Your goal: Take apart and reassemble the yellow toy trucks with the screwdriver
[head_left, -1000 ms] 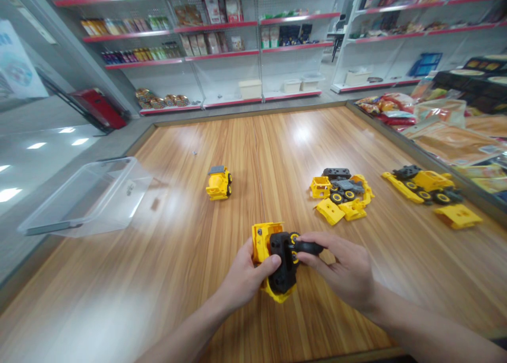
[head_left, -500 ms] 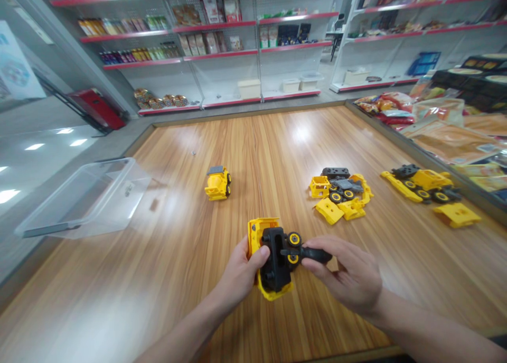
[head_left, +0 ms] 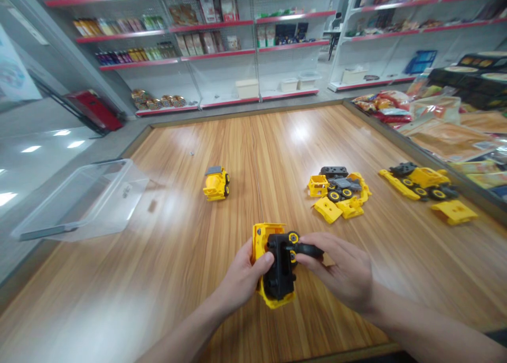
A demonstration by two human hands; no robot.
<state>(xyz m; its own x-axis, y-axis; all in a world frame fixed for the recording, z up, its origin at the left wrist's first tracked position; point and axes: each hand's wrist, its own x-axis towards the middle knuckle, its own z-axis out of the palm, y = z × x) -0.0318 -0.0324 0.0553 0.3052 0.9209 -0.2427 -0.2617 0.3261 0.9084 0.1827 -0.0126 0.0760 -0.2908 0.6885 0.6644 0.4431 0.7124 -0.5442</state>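
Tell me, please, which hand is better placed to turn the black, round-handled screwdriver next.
Probably the right hand: it grips the black screwdriver, whose shaft points toward the yellow-and-black plastic toy vehicle. The left hand seems less free, since it holds that vehicle.

Over near side of table: toy vehicle in left hand, screwdriver in right hand, to vehicle's right. Farther back on table, left to right: bin at left edge, 1 toy truck, parts pile 1, parts pile 2. Shelves behind table. Packets beyond table's right edge.
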